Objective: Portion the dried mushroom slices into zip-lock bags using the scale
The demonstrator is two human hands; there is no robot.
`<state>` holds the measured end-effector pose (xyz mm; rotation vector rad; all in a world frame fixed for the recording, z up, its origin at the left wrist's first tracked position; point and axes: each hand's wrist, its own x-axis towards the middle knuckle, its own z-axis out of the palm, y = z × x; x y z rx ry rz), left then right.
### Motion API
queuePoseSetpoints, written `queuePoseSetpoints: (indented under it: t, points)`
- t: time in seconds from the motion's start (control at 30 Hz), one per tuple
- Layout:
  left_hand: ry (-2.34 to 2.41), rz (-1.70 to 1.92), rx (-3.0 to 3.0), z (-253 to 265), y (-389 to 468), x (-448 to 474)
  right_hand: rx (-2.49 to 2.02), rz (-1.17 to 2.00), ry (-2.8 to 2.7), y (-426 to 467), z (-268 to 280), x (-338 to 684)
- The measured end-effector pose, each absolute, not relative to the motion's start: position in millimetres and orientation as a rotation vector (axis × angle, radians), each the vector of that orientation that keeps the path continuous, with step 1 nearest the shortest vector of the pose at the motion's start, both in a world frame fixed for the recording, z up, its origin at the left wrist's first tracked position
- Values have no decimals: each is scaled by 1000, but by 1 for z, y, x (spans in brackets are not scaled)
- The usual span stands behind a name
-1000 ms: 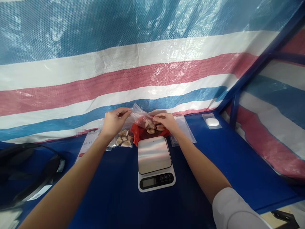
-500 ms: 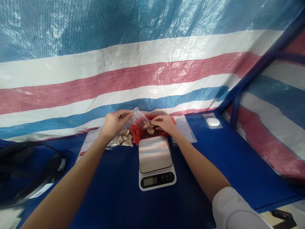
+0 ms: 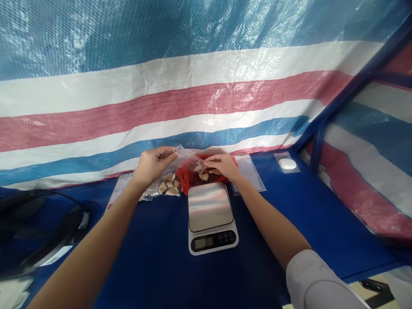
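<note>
Between my two hands a clear plastic bag [image 3: 188, 157] is stretched above a red plastic bag [image 3: 184, 178]. My left hand [image 3: 156, 162] pinches its left end between thumb and fingers. The fingers of my right hand [image 3: 222, 165] are closed on its other end. Pale brown dried slices [image 3: 204, 176] show under and through the clear plastic, and I cannot tell which of them are inside it. Below my left hand lie filled clear bags with more dried slices [image 3: 169, 185]. In front of the red bag stands a white kitchen scale [image 3: 210, 208], its steel plate bare.
Flat clear bags [image 3: 252, 171] lie right of the red bag. A white oval object [image 3: 287, 164] rests on a small clear bag farther right. At left are a phone [image 3: 119, 189] and a black strap-like item [image 3: 72, 223]. A striped tarp [image 3: 193, 98] hangs behind the blue table [image 3: 154, 257].
My left hand has moved slightly left, drawing the clear bag a little flatter and tauter. My right hand stays nearly in place, still gripping the bag.
</note>
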<state>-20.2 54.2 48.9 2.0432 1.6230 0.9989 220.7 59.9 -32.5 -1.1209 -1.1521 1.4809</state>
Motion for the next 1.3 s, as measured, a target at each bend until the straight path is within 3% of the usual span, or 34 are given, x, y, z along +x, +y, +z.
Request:
queuePoseSetpoints:
  t: [0.23,0.53,0.8,1.3]
  points:
    - [1612,988,2021,49,54,-19,-1112,1371,-1317,61,-43,222]
    - [1529,1002,1950,57,45,-19,-1051,1488,-1148,54,-32,219]
    - [1454,1223,1857,65,29,-17,-1036,1425,-1107,35,-5,215]
    - [1085,1564,1030,-16,-28,40,-1046,1226,-878,-24,-31,231]
